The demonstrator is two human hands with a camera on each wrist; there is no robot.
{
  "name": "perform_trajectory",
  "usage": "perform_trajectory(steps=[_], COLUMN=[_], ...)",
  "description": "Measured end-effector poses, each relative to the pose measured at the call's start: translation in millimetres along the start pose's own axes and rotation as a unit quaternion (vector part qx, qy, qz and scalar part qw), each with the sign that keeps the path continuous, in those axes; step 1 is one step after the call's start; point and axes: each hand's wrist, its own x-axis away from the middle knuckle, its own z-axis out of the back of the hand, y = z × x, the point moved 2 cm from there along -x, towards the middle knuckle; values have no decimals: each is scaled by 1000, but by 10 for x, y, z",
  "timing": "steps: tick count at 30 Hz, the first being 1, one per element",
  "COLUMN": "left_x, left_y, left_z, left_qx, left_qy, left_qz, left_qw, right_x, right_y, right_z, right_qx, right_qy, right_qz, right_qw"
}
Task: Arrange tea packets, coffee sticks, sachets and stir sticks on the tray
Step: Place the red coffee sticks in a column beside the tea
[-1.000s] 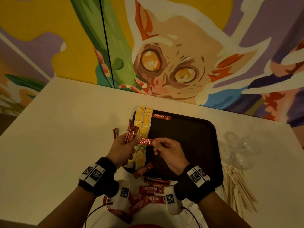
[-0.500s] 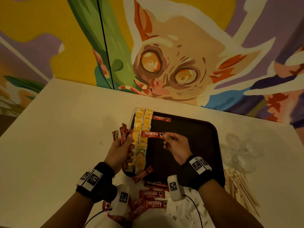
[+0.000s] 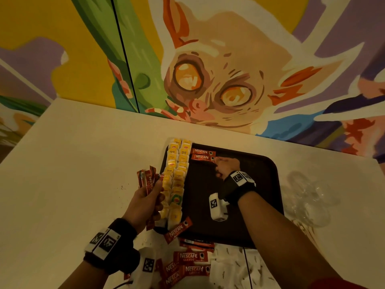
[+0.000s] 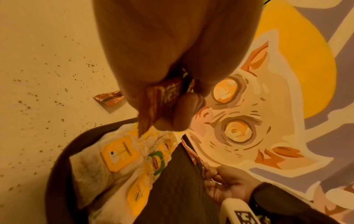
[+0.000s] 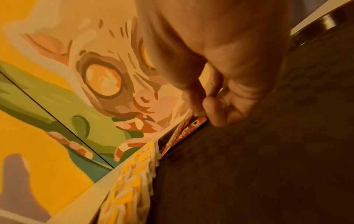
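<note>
A dark tray (image 3: 250, 205) lies on the pale table. Yellow tea packets (image 3: 177, 174) fill two columns along its left side. Two red coffee sticks lie side by side at the far left of the tray, the first coffee stick (image 3: 203, 152) and, nearer me, a second coffee stick (image 3: 203, 157). My right hand (image 3: 217, 161) pinches the right end of the second stick, which lies flat on the tray (image 5: 268, 151); thumb and finger meet at the stick's end (image 5: 191, 127). My left hand (image 3: 145, 201) grips a bundle of coffee sticks (image 3: 146, 178) upright beside the tea packets (image 4: 118, 153).
Loose coffee sticks (image 3: 191, 257) lie by the near edge, one leaning on the tray's near-left rim (image 3: 178, 229). White sachets (image 3: 229, 268) sit beside them. Clear plastic pieces (image 3: 310, 197) lie right of the tray. A torn wrapper (image 4: 109, 98) and dark granules are left of it.
My right hand drew one stick from the left hand's bundle, carried it to the tray's far side and laid it just below the first stick. The left hand kept its bundle.
</note>
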Motion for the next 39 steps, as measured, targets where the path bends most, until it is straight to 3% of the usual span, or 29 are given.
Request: perform_trajectory(steps=[8, 27, 34, 39], left_x=[-59, -67, -45, 6], left_y=[1, 32, 2, -53], left_z=[-21, 9, 26, 33], left_qx=[-14, -29, -34, -45], left_qy=[-8, -15, -11, -20], left_qz=[7, 5, 5, 5], left_qw=[1000, 999, 999, 999], right_x=[-207, -281, 26, 530], right_y=[2, -32, 74, 255], right_z=[-80, -124, -85, -80], right_qx=[43, 161, 133, 170], right_qy=[-4, 35, 22, -95], right_qz=[-39, 35, 127, 214], right_qw=[998, 986, 983, 957])
